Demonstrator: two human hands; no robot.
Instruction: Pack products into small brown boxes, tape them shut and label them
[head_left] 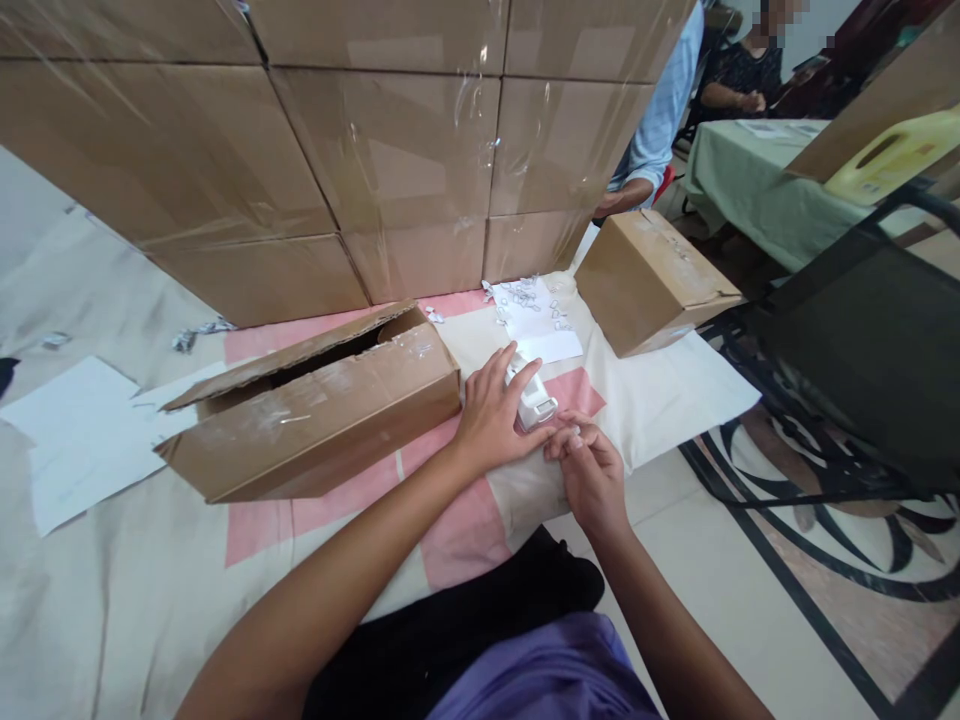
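Note:
My left hand curls around a small white plastic device on the cloth-covered surface, thumb on its near side and fingers over its far side. I cannot make out its exact kind. Just right of it, my right hand is closed in a pinch. A tiny whitish bit shows between its thumb and fingers, too small to name. Beyond the device lies a white paper sheet with several small wire-like loops and crumpled scraps on it.
A partly open carton lies left of my hands; another carton stands to the right. Taped stacked boxes wall off the back. A dark chair is at right. A person's blue sleeve shows behind the boxes.

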